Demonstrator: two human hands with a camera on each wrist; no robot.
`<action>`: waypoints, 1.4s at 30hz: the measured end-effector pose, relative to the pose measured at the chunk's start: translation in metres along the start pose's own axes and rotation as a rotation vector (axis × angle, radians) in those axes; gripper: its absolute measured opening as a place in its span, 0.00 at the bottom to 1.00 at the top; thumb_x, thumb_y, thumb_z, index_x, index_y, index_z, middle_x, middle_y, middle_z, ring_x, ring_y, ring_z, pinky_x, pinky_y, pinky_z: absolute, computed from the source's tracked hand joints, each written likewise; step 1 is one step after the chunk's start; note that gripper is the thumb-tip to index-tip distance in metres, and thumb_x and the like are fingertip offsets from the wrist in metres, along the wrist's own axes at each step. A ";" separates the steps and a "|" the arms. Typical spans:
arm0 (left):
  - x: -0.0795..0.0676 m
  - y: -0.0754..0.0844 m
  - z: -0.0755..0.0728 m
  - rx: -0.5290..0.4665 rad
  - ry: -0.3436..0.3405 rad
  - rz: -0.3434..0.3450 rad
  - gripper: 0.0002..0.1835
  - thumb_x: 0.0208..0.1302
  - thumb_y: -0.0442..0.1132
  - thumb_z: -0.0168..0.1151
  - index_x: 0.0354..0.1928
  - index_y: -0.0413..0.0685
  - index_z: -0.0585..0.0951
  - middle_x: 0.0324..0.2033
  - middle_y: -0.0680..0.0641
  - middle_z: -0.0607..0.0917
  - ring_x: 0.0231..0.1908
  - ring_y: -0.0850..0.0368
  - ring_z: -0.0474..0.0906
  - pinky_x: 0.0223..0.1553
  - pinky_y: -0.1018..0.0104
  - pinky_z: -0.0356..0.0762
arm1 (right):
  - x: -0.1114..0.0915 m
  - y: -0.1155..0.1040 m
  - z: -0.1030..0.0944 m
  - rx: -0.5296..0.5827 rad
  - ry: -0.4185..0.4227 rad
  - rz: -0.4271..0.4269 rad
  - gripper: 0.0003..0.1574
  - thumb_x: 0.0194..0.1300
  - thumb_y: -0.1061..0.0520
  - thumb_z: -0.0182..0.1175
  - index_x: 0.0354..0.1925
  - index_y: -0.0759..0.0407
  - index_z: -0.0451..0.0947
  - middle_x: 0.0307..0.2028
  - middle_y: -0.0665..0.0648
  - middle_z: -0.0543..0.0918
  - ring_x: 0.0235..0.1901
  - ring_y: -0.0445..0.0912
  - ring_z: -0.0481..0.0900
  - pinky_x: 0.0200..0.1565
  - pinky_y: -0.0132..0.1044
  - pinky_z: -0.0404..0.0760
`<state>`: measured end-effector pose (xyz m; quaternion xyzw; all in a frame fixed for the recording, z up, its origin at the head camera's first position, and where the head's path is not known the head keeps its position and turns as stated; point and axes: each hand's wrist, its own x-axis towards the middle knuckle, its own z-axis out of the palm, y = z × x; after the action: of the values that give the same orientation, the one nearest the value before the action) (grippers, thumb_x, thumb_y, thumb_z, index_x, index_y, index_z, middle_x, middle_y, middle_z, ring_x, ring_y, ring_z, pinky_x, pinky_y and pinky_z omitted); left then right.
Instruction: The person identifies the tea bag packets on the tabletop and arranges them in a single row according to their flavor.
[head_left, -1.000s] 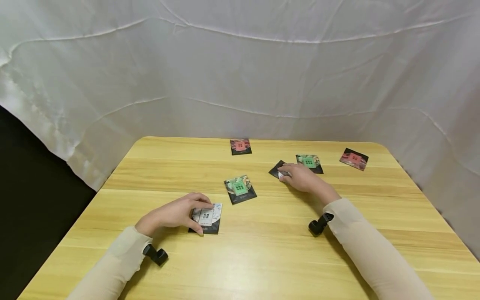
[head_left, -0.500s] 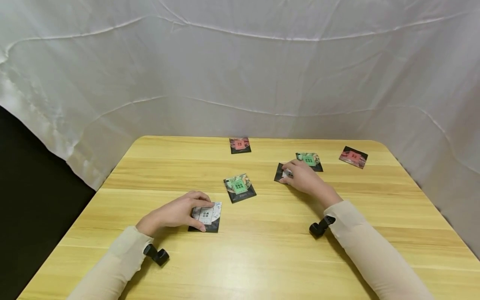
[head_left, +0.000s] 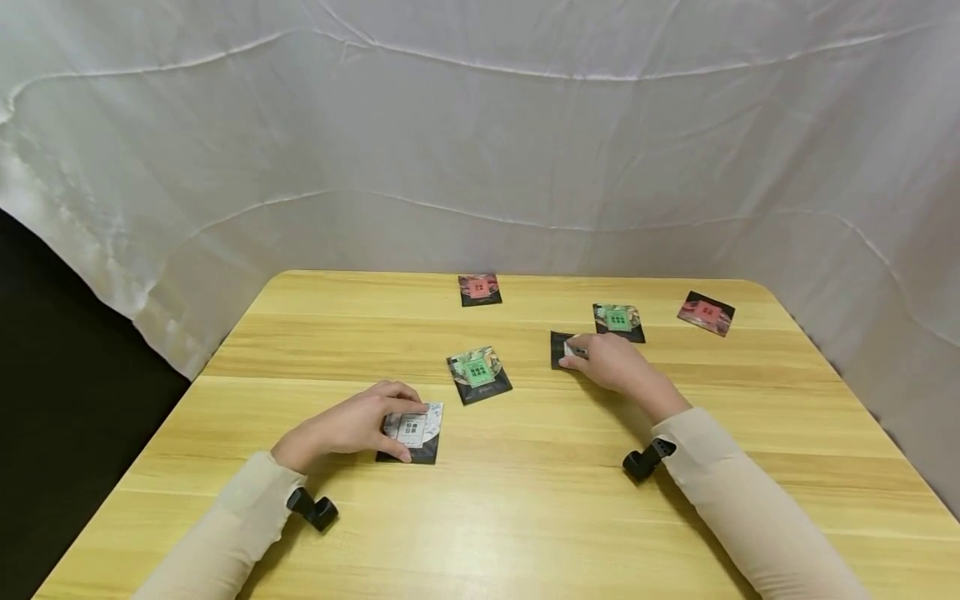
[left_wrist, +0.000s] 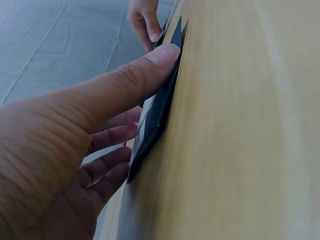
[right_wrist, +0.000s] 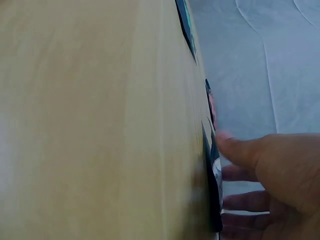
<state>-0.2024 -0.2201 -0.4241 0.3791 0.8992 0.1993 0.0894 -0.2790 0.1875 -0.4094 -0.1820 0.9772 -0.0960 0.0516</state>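
Where the left hand (head_left: 363, 423) lies: on the left white-label packet (head_left: 432, 432), thumb on the near black band, fingers bent at the opposite edge; grasping it.
Left packet, place: on the wooden table (head_left: 487, 517), left of the middle, closest to the person of six.
Left packet, writing: dark characters in a two-by-two block on a pale label; too small to read surely. Faint print on the band, illegible.
Left packet, pointing: band towards the person, sides nearly square-on; label's long axis runs away from the person. Packet itself looks near square.
Right hand (head_left: 618, 367): grasping the right white-label packet (head_left: 557, 352), thumb near, fingers over the far side; thumb blurred in the right wrist view.
Right packet, pointing: black band to the left; label mostly covered, long axis cannot be told.
Green labels: centre packet (head_left: 478, 375), between the hands, askew, band nearward; another green packet (head_left: 619, 321) just beyond the right hand. Small dark characters on each, not legible.
Red labels: back packet (head_left: 480, 289), band nearward; far-right packet (head_left: 707, 313), askew, band away from the person. Characters too small to read.
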 end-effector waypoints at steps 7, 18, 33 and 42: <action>0.001 -0.001 0.001 -0.002 0.013 0.002 0.43 0.49 0.65 0.70 0.65 0.48 0.76 0.59 0.49 0.74 0.58 0.52 0.68 0.57 0.52 0.70 | -0.004 -0.003 0.004 0.085 0.043 -0.013 0.32 0.70 0.41 0.58 0.60 0.62 0.75 0.55 0.64 0.79 0.53 0.60 0.77 0.54 0.57 0.73; 0.001 0.000 -0.001 -0.001 0.004 -0.002 0.43 0.50 0.64 0.71 0.65 0.48 0.76 0.59 0.49 0.74 0.59 0.51 0.68 0.58 0.52 0.69 | -0.015 -0.009 0.007 0.082 0.036 -0.049 0.37 0.68 0.43 0.61 0.67 0.61 0.71 0.63 0.66 0.72 0.63 0.63 0.68 0.61 0.59 0.66; 0.001 -0.001 -0.001 0.011 -0.001 0.003 0.43 0.50 0.65 0.69 0.65 0.48 0.76 0.60 0.49 0.74 0.59 0.50 0.68 0.58 0.51 0.69 | -0.028 -0.022 0.011 0.069 0.042 -0.133 0.31 0.68 0.42 0.61 0.62 0.58 0.75 0.60 0.63 0.77 0.59 0.60 0.74 0.57 0.58 0.71; 0.001 0.000 -0.002 0.012 -0.004 0.001 0.43 0.50 0.64 0.70 0.65 0.48 0.76 0.60 0.49 0.73 0.59 0.51 0.67 0.58 0.51 0.69 | -0.037 -0.031 0.014 0.094 0.005 -0.176 0.31 0.67 0.42 0.62 0.62 0.55 0.74 0.62 0.63 0.74 0.59 0.60 0.74 0.57 0.57 0.72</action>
<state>-0.2031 -0.2198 -0.4224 0.3803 0.9000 0.1933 0.0891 -0.2325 0.1703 -0.4142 -0.2645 0.9520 -0.1465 0.0488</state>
